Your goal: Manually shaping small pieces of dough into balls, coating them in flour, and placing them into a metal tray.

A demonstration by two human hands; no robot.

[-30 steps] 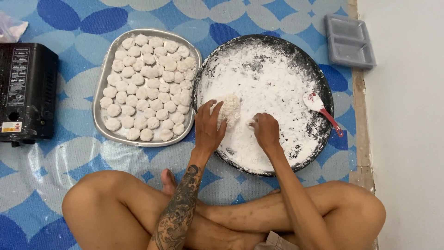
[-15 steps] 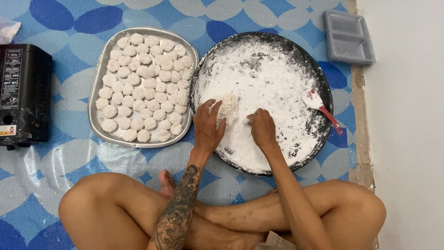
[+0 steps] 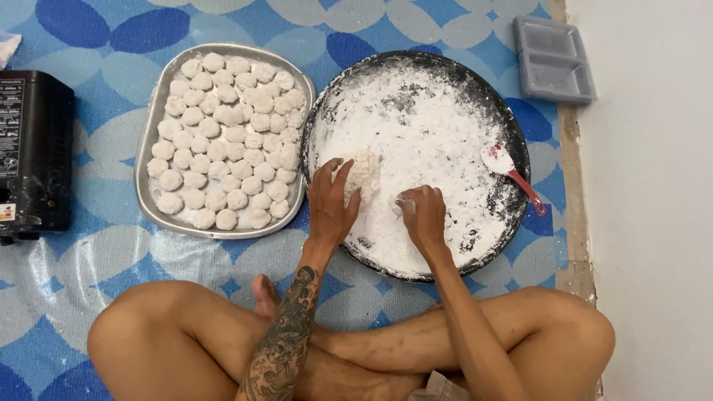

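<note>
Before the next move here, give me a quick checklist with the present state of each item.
1. Left hand on the dough lump: ok, fingers curl against it.
2. Right hand in the floured round pan: ok.
3. Right hand holding a piece: cannot tell.
4. Room on the metal tray of dough balls: not ok, nearly full.
5. Red-handled spatula within the pan: ok, lying apart from both hands.

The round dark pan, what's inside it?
The round dark pan holds white flour, a dough lump at the left hand, and a red-handled spoon. The right hand covers whatever lies beneath it.
</note>
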